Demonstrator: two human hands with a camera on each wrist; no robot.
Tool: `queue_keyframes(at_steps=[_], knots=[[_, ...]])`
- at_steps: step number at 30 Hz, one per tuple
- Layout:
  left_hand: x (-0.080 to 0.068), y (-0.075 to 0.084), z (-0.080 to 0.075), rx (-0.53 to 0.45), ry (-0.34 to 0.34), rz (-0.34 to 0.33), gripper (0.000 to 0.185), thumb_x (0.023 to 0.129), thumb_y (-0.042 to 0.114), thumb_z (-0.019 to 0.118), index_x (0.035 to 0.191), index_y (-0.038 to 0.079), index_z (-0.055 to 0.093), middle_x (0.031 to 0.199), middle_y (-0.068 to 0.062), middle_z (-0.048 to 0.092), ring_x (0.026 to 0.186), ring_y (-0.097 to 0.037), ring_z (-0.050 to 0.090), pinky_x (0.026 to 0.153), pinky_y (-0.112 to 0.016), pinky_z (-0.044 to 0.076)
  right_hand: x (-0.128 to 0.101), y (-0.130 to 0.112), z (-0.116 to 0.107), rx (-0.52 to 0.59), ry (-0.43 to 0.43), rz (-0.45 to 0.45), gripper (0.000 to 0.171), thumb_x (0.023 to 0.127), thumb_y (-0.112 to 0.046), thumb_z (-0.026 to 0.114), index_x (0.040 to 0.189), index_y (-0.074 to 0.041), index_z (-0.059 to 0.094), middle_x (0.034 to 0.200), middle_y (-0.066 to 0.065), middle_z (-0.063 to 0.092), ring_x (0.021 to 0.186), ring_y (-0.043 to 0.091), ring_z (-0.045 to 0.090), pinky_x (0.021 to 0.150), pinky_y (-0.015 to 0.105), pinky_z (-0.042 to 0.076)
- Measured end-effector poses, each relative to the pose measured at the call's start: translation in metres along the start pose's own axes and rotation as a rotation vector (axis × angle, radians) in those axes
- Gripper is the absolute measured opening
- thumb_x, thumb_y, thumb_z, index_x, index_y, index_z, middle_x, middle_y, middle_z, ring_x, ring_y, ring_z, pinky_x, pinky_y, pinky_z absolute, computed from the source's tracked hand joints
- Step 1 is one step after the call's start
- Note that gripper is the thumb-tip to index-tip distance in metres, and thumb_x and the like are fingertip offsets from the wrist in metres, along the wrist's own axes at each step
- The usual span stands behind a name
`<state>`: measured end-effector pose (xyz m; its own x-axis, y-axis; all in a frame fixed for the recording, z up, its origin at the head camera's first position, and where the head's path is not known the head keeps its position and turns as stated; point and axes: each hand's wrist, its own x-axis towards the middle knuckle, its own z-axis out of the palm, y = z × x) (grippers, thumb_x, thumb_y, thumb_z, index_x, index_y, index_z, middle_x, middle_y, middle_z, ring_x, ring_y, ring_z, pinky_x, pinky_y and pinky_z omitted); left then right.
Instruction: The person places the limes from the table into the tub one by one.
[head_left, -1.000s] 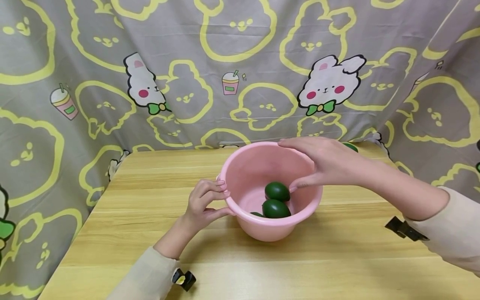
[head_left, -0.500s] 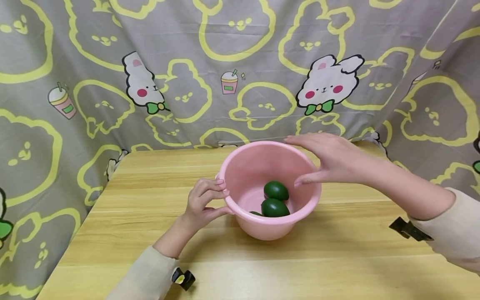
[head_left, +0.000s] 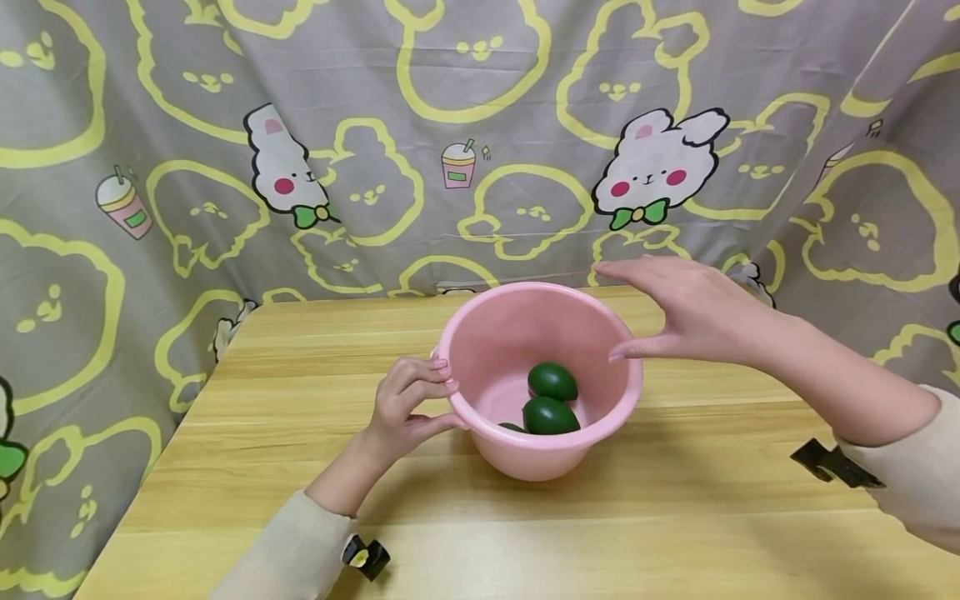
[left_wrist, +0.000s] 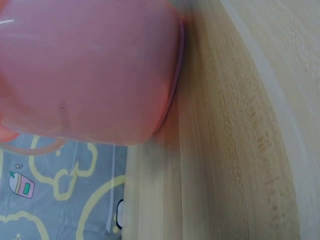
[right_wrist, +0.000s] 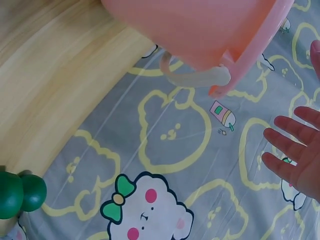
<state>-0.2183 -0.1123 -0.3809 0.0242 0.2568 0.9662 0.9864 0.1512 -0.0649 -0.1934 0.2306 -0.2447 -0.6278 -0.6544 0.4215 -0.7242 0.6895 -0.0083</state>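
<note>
Left hand (head_left: 405, 406) grips the pink basin's (head_left: 480, 433) rim; right hand (head_left: 686, 312) hovers over it, fingers spread, holding nothing

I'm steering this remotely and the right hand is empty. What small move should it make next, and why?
Probably carry the right hand back toward the green fruits at the table's far edge. It hovers open by the pink basin, where green fruits already lie, while the left hand grips the rim.
</note>
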Motion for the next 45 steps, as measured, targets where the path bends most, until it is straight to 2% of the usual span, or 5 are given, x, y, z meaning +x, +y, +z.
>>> queue_keyframes(at_steps=[15, 19, 29, 37, 45], knots=[[0.000, 0.000, 0.000, 0.001, 0.000, 0.007, 0.045, 0.079, 0.041, 0.072, 0.083, -0.003, 0.069, 0.082, -0.014, 0.062, 0.082, -0.031, 0.060, 0.087, -0.033, 0.056, -0.009, 0.009, -0.005, -0.025, -0.007, 0.080, 0.090, 0.061, -0.049, 0.085, 0.134, -0.010, 0.052, 0.129, 0.011, 0.059, 0.115, 0.033, 0.056, 0.091, 0.058, 0.048], [0.000, 0.000, -0.001, 0.007, 0.002, 0.015, 0.044, 0.079, 0.041, 0.071, 0.082, -0.003, 0.069, 0.081, -0.014, 0.062, 0.081, -0.031, 0.060, 0.087, -0.032, 0.056, -0.011, 0.012, -0.007, -0.025, -0.007, 0.096, 0.091, 0.060, -0.050, 0.085, 0.134, -0.010, 0.052, 0.130, 0.010, 0.059, 0.118, 0.033, 0.054, 0.094, 0.059, 0.046], [0.001, -0.001, 0.000, 0.002, -0.004, 0.021, 0.043, 0.079, 0.041, 0.072, 0.081, -0.002, 0.069, 0.081, -0.014, 0.061, 0.081, -0.031, 0.060, 0.088, -0.032, 0.056, -0.021, 0.022, -0.007, -0.076, 0.007, 0.124, 0.092, 0.058, -0.051, 0.085, 0.133, -0.009, 0.053, 0.132, 0.012, 0.057, 0.119, 0.036, 0.053, 0.091, 0.059, 0.047], [0.001, -0.001, 0.001, -0.001, 0.001, 0.021, 0.043, 0.079, 0.040, 0.072, 0.081, -0.002, 0.069, 0.081, -0.014, 0.062, 0.081, -0.031, 0.060, 0.089, -0.032, 0.056, -0.025, 0.033, -0.009, -0.088, 0.027, 0.161, 0.096, 0.055, -0.051, 0.086, 0.135, -0.009, 0.051, 0.127, 0.017, 0.059, 0.108, 0.037, 0.059, 0.077, 0.056, 0.053], [0.001, -0.002, 0.000, 0.004, -0.005, 0.024, 0.043, 0.080, 0.040, 0.071, 0.081, -0.002, 0.069, 0.082, -0.014, 0.061, 0.081, -0.031, 0.060, 0.089, -0.032, 0.056, -0.030, 0.042, -0.010, -0.126, 0.020, 0.193, 0.095, 0.057, -0.051, 0.086, 0.134, -0.008, 0.051, 0.125, 0.020, 0.059, 0.104, 0.039, 0.060, 0.071, 0.057, 0.053]])
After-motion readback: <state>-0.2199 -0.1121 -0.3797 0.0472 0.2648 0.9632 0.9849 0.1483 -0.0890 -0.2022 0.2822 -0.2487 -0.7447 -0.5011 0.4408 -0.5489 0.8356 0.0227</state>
